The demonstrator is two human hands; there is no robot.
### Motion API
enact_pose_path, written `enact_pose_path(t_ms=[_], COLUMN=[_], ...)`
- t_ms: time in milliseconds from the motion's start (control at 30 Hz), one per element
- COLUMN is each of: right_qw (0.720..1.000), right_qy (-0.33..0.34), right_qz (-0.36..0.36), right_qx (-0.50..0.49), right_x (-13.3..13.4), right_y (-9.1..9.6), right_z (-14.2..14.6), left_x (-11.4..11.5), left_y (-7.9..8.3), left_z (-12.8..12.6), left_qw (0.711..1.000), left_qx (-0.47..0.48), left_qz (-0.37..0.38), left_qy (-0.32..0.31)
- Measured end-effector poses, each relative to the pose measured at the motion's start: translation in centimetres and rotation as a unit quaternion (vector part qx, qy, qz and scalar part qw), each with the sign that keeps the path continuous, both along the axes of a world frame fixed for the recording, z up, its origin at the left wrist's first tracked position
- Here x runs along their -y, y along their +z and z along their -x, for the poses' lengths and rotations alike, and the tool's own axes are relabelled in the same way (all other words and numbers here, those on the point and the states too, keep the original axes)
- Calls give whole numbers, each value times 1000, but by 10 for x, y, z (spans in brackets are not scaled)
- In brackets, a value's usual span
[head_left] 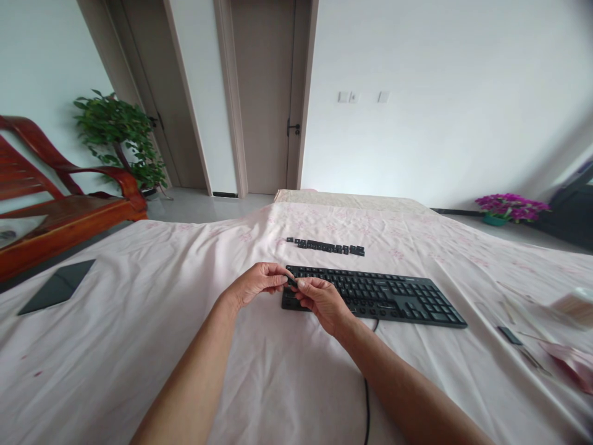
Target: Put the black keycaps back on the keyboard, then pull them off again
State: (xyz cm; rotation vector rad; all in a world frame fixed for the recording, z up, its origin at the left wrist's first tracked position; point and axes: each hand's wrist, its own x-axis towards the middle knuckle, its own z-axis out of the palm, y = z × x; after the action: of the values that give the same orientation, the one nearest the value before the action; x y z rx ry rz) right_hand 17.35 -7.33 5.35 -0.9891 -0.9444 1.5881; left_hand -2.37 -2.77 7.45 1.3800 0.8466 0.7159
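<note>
A black computer keyboard [412, 300] lies on the pink cloth, its lower rows partly stripped of keys. Over its left end, my left hand [264, 281] and my right hand [324, 301] meet, fingertips pinched. Between them is a small black keycap [291, 282], held by both hands; its marking is too small to read. Beyond the keyboard, several loose black keycaps [324, 246] lie in rough rows. My right hand covers part of the keyboard's left half. A black cable [367, 402] runs from under the keyboard toward me, beneath my right forearm.
The wrinkled pink cloth [185, 346] covers the table. A dark flat panel [58, 286] lies at far left. Toward the right are a small dark object [510, 335], thin sticks [508, 311], a clear container [574, 307] and a pink cloth piece [572, 364]. A wooden bench [78, 207] stands left.
</note>
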Motion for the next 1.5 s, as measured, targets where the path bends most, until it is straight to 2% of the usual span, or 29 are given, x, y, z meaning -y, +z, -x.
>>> enact_pose_path(t_ms=[300,433,533,633,800,1133,1500], right_qw=[997,981,948,898,830,763,679], right_qy=[2,-34,-45,-53,-68,-75,-35], right_qz=[-14,-76,-140,-208,-288,-353,-425], right_qx=[70,175,282,384,473,536,597], right_x=[-2,-5,-6,-5,-6,-3,1], right_y=[6,2,-2,-7,-12,-15,-11], right_z=[-6,-8,-9,-11,-12,-12,-12], left_x=[1,-1,-3,-5,-9,-17,-13], left_y=[1,-4,-10,-18,-29,-43,-36], left_z=[0,2,3,2,0,-2,-7], left_qw=[999,998,994,992,992,983,964], left_qx=[-30,-55,-96,-119,-109,-118,-183], left_qz=[-29,-38,-43,-47,-57,-140,-191], left_qy=[6,15,17,11,-2,18,21])
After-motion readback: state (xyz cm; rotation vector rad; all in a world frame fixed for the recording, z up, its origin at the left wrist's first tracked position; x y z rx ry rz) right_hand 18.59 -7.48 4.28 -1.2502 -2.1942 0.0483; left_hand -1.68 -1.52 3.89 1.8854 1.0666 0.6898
